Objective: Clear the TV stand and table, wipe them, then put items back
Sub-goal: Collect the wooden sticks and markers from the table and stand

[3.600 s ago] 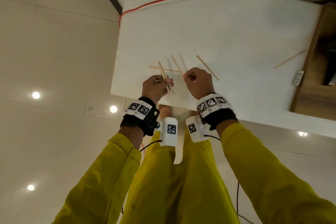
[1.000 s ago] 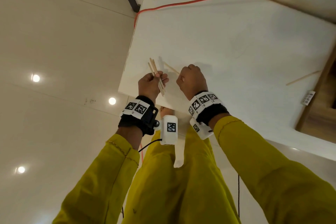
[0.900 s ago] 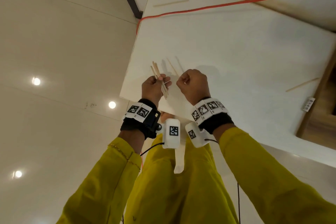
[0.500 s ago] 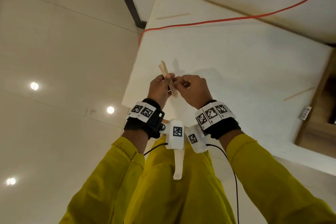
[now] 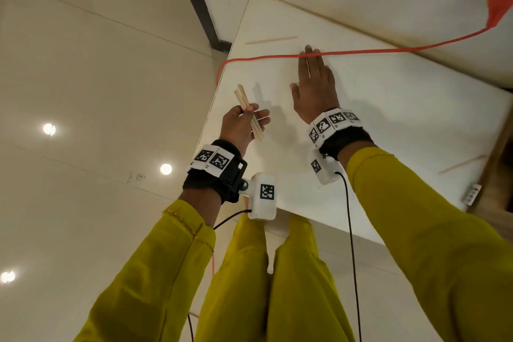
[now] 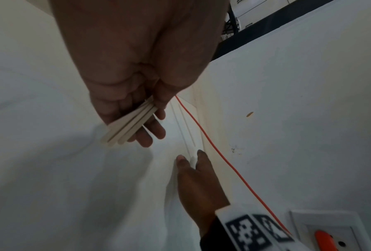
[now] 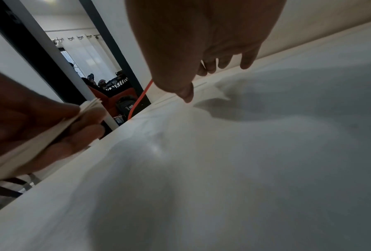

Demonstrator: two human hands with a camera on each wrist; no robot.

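Observation:
My left hand (image 5: 243,126) grips a bundle of flat wooden sticks (image 5: 248,111) over the near-left part of the white table (image 5: 388,108); the same sticks (image 6: 128,124) fan out below its fingers in the left wrist view. My right hand (image 5: 313,83) stretches forward over the table with straight fingers and holds nothing, its fingertips level with the orange cable (image 5: 361,50). One loose stick (image 5: 272,39) lies beyond the cable at the far left corner. Another stick (image 5: 462,164) lies at the table's right side.
The orange cable runs across the back of the table and drops over its left edge; it leads to a wall socket (image 6: 324,237). A wooden shelf unit (image 5: 497,153) adjoins the table on the right. A glossy tiled floor (image 5: 97,119) lies to the left.
My hands were together at the bundle half a second ago. Now the right hand has let go and reached forward to the cable, while the left keeps all the gathered sticks.

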